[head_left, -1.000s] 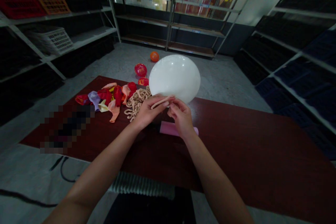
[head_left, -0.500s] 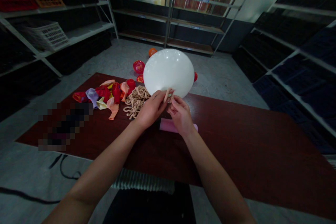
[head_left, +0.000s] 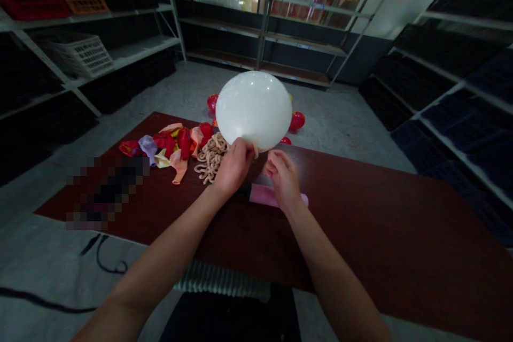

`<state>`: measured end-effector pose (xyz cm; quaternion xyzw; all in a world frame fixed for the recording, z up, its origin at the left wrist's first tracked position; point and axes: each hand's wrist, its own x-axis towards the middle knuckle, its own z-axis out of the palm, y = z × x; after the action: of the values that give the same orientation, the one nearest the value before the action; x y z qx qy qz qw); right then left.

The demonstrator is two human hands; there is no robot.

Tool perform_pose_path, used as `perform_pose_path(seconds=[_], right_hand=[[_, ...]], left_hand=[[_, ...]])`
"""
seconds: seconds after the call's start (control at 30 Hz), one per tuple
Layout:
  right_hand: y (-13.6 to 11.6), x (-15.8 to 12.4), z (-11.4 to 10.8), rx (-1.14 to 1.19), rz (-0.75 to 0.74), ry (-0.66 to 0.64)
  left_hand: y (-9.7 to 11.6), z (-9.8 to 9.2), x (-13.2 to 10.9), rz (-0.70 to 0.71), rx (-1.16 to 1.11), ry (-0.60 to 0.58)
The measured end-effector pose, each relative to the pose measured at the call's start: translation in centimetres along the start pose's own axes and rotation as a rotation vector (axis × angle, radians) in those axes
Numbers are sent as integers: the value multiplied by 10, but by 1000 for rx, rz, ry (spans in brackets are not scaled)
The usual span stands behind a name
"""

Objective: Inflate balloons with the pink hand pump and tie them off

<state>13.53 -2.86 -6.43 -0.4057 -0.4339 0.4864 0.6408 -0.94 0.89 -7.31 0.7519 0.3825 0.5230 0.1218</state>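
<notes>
A big inflated white balloon [head_left: 254, 108] is held up above the table's far edge. My left hand [head_left: 234, 168] is closed at its underside, gripping it near the neck, which the fingers hide. A tan cord-like strand [head_left: 256, 150] pokes out by those fingertips, against the balloon. To the right, a small gap away from the left hand, my right hand [head_left: 284, 175] has its fingers curled together; whether anything is between them cannot be made out. Beneath the right hand lies a pink cylinder [head_left: 262, 195]. Beside my left hand is a heap of tan cord-like strands [head_left: 210, 157].
Several limp balloons [head_left: 164, 144] in red, peach, purple and yellow lie on the left of the dark wooden table [head_left: 380, 219]. A blurred-out dark object [head_left: 112, 189] is nearer the left edge. Red balloons [head_left: 297, 121] rest on the floor beyond. Shelving racks [head_left: 262, 37] stand around.
My right hand has drawn away from the balloon's neck, down and to the right. The left hand has turned and kept its grip. The view has shifted slightly.
</notes>
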Motion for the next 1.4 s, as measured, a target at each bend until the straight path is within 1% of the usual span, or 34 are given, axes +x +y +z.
perform_pose_path(seconds=[0.07,0.17,0.23,0.27,0.33,0.4,0.47,0.53,0.6,0.77,0.87,0.97,1.07,1.2,1.27,1.4], right_hand=[[4,0,-2,-136,-1,15],[3,-3,-3,-369,-95,68],[-2,-7,-1,-426,-165,110],[-6,-9,0,-422,-184,108],[-12,-12,4,-389,-201,77],[-14,-13,6,-371,-202,62],[-14,-11,6,-357,-195,74],[-10,-9,4,-328,-190,92],[-6,-7,2,-307,-202,107],[-1,-6,0,-284,-250,91],[-2,-6,0,-316,-258,50],[-5,-6,-3,-375,-310,26],[-9,-6,-6,-455,-371,-6],[-12,-7,-7,-467,-377,-57],[-12,-7,-7,-439,-352,-53],[-12,-7,-5,-404,-282,18]], left_hand=[[5,3,-1,-105,-130,31],[10,8,-2,-260,-371,12],[12,10,-3,-316,-516,-24],[12,11,-3,-320,-555,-37],[13,10,-3,-273,-520,-44],[14,8,-4,-181,-395,-44],[14,6,-5,-93,-290,-57],[13,6,-6,-62,-271,-85],[12,7,-7,-93,-327,-84],[11,14,-5,-231,-597,-28],[11,14,-2,-274,-678,-39],[11,12,-1,-293,-748,-72],[12,8,0,-292,-760,-97],[15,3,2,-280,-654,-111],[16,2,2,-284,-629,-111],[18,3,3,-362,-710,-80]])
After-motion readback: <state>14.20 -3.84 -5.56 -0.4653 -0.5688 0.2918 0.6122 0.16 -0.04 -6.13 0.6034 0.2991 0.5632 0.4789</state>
